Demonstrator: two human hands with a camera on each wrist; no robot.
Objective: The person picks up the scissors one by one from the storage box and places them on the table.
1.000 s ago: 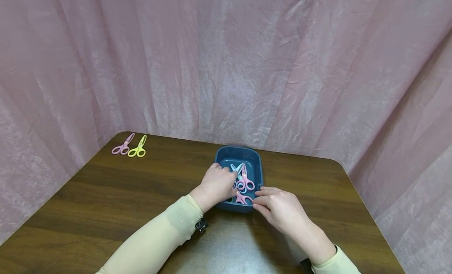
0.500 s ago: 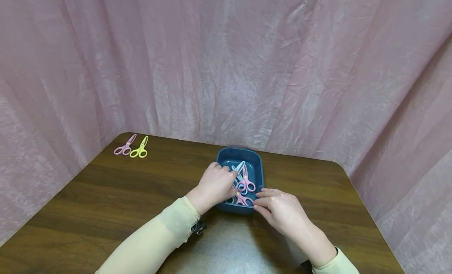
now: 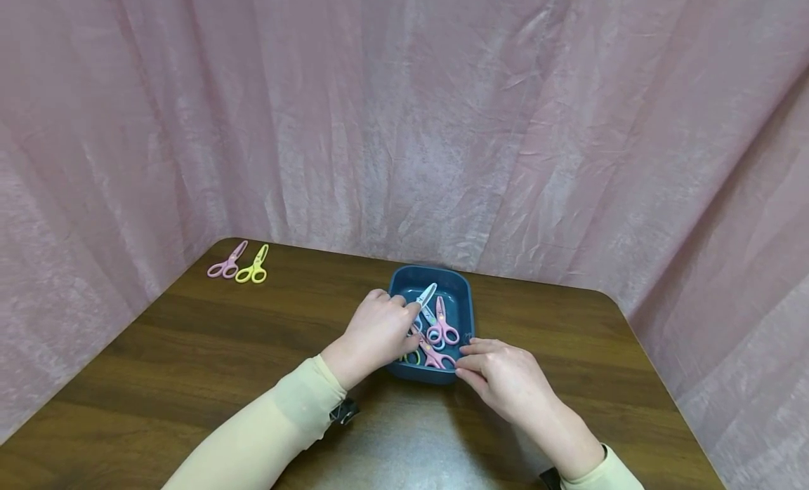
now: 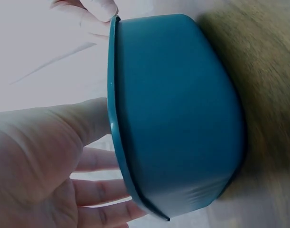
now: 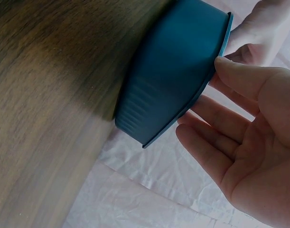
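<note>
A dark blue plastic box (image 3: 420, 375) stands on the wooden table. My left hand (image 3: 377, 330) reaches over its left side and holds a pair of light blue scissors (image 3: 428, 292), blades pointing up and away. In the left wrist view its thumb and fingers go behind the box rim (image 4: 113, 114), so the grip is hidden there. Inside the box lie pink scissors (image 3: 441, 320) over another light blue pair, a second pink pair (image 3: 432, 355) and a yellow-green handle loop (image 3: 414, 357). With thumb and fingers, my right hand (image 3: 508, 374) pinches the box's near right rim (image 5: 219, 61).
At the table's far left corner lie lilac scissors (image 3: 230, 264) and yellow scissors (image 3: 254, 269), side by side. The wooden table (image 3: 550, 321) has rounded far corners. A pink curtain (image 3: 404, 125) hangs behind and around it.
My left hand shifts slightly left, and the light blue blades rise away from the pink scissors. More of the lower pink pair and the yellow-green loop shows. My right hand stays at the rim.
</note>
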